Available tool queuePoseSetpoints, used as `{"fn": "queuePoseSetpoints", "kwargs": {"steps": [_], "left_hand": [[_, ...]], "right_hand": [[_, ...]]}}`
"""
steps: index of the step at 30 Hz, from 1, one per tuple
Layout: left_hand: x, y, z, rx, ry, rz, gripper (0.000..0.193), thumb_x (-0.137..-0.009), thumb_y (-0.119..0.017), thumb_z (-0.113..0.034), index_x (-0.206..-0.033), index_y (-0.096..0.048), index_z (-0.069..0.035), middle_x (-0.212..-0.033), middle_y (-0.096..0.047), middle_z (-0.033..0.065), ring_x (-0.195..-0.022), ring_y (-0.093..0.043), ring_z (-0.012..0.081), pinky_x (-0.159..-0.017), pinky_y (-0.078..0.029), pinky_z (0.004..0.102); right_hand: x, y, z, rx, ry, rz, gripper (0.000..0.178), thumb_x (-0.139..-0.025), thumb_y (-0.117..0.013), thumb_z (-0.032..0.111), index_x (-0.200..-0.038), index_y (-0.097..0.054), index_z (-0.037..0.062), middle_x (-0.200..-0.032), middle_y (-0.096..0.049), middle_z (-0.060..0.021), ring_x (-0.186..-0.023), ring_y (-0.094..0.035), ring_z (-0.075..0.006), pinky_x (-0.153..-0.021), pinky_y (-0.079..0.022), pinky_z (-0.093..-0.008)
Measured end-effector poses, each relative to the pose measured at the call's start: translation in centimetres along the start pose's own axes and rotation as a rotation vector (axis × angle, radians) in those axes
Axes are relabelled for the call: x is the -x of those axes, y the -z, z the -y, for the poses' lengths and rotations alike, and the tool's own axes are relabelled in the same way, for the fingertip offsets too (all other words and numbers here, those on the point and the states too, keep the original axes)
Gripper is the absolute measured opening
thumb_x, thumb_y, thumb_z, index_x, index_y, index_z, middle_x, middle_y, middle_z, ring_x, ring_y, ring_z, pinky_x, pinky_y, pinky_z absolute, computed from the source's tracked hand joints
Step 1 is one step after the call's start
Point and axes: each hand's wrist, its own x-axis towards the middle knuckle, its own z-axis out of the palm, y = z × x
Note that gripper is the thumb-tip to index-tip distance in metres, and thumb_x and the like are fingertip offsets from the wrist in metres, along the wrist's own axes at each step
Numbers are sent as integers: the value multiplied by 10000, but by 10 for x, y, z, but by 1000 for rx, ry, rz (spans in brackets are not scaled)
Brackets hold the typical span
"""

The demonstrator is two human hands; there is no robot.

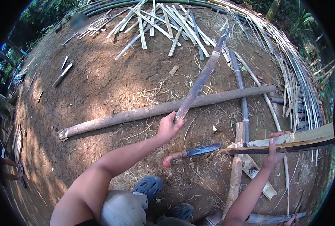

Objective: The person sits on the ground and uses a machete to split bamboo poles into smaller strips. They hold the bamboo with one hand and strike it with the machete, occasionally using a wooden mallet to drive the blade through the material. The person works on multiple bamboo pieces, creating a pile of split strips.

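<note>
Gripped near its lower end in my left hand [170,127] is a long dark piece of bamboo [199,83], which slants away up and to the right. My right hand [275,152] is closed around a split bamboo piece [306,138] with a pale inner face and a dark outer skin; it runs off toward the right rim. Between my hands a machete [204,149] lies on the ground, its handle reddish at the end, its blade tip near the split bamboo's left end.
A thick log [137,115] lies across the dirt, over a thinner dark pole [239,83]. Pale bamboo slats [167,22] are scattered at the back; long thin strips [293,79] curve along the right. A short log [235,177] is beside my right forearm. Someone's legs [11,165] show far left.
</note>
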Motion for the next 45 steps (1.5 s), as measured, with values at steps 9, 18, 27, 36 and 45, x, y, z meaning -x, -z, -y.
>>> {"fn": "queuePoseSetpoints", "kwargs": {"steps": [9, 18, 27, 36, 45], "left_hand": [[4, -13, 1, -3, 118, 185, 355, -931, -752, -347, -1071, -661, -33, -698, -684, 67, -608, -680, 124, -572, -521, 346], [-2, -20, 48, -520, -88, 368, 457, -895, -681, -427, -1123, -627, -35, -836, -702, 243, -853, -704, 424, -785, -545, 524], [-12, 1, 78, -642, -143, 259, 442, -850, -752, -376, -1123, -616, -56, -881, -724, 220, -857, -708, 421, -784, -557, 509], [14, 2, 66, -370, 57, 222, 436, -793, -843, -342, -1007, -627, -29, -772, -711, 146, -778, -744, 255, -682, -557, 399], [-2, -9, 80, -516, 40, 65, 515, -838, -785, -414, -1136, -677, -8, -930, -703, 147, -920, -687, 316, -812, -532, 446]], "right_hand": [[1, -1, 3, 28, -19, -27, 715, -812, -704, 28, -1431, -348, 6, -1093, -545, -94, -1030, -576, -214, -1035, -446, -422], [-6, 5, 3, -75, -37, 75, 747, -789, -748, 81, -1418, -349, 23, -1106, -549, -95, -1050, -581, -213, -1026, -469, -407], [-8, 20, 1, -150, -101, 76, 765, -789, -781, 116, -1418, -350, 48, -1143, -556, -85, -1099, -586, -208, -1052, -469, -392], [-5, 21, -4, -162, -97, 84, 775, -810, -750, 51, -1455, -321, 51, -1167, -543, -83, -1128, -569, -202, -1089, -459, -399], [-3, 10, -1, -134, -69, 75, 740, -813, -750, 39, -1437, -352, 46, -1159, -552, -79, -1111, -576, -201, -1056, -462, -387]]}}
